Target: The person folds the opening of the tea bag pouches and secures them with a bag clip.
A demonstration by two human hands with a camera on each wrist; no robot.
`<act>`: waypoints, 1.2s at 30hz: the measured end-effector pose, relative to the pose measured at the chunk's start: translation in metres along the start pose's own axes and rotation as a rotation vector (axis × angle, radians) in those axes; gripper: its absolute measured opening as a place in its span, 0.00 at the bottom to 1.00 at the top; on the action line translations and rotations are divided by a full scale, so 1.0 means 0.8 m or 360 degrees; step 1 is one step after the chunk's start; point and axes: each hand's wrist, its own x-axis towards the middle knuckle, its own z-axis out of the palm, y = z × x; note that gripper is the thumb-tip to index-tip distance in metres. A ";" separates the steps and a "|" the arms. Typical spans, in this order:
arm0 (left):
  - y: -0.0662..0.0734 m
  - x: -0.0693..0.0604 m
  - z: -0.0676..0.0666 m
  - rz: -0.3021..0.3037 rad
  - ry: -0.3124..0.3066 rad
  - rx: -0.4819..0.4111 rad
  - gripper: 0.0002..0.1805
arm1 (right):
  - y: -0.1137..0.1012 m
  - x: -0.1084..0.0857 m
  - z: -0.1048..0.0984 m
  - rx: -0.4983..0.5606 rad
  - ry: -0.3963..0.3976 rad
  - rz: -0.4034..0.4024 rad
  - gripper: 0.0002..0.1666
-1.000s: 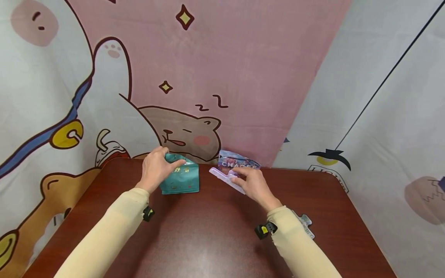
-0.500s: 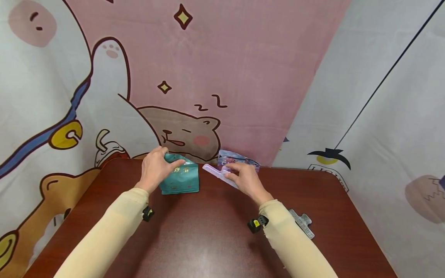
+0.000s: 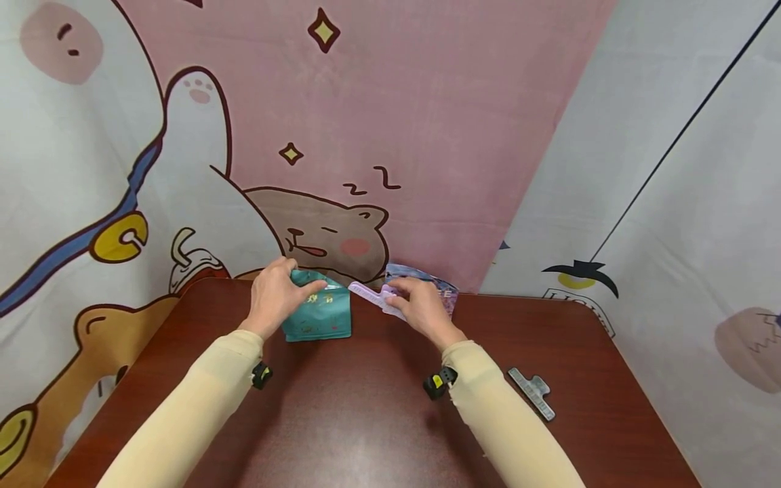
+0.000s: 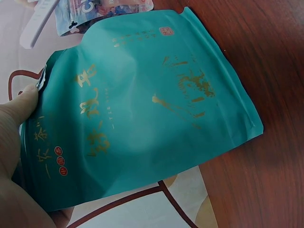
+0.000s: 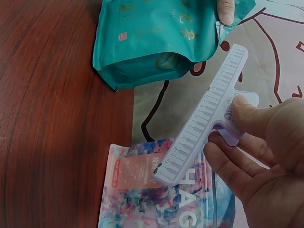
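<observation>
A teal pouch with gold lettering (image 3: pixel 318 317) stands near the table's back edge. The left hand (image 3: pixel 272 298) grips it by its upper left part; in the left wrist view the thumb lies on the top edge of the pouch (image 4: pixel 142 104). Between thumb and fingers, the right hand (image 3: pixel 426 313) pinches a long lilac clip (image 3: pixel 367 294) by its handles. The clip's far end is close to the pouch's upper right corner. In the right wrist view the clip (image 5: pixel 204 116) hangs between the teal pouch (image 5: pixel 147 38) and a colourful pouch (image 5: pixel 137 199).
Behind the right hand, the colourful pouch (image 3: pixel 450 298) stands at the table's back edge, against the printed cloth (image 3: pixel 439 135). A silvery clip (image 3: pixel 532 393) lies on the brown table (image 3: pixel 342 420), to the right of the right forearm.
The right hand has moved left with the lilac clip, bringing it nearer the teal pouch. The silvery clip now shows fully beside the sleeve. The left hand keeps its hold.
</observation>
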 end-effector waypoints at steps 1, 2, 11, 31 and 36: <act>0.000 0.000 0.000 -0.0001 -0.0002 0.0000 0.36 | 0.000 0.001 0.001 0.0005 -0.0006 0.0005 0.17; 0.000 0.000 0.000 -0.0004 -0.0005 -0.0001 0.36 | 0.000 0.003 0.003 0.0013 -0.0013 0.0016 0.17; -0.001 0.001 0.001 -0.0009 -0.0006 -0.0007 0.36 | -0.003 0.014 0.014 0.0019 0.0017 0.0027 0.16; -0.002 0.000 0.003 -0.0011 0.0009 -0.0006 0.36 | -0.008 0.033 0.032 0.0075 -0.0027 0.0021 0.15; -0.002 0.000 0.002 -0.0006 0.0004 -0.0009 0.36 | -0.009 0.036 0.036 0.0048 -0.0040 0.0040 0.13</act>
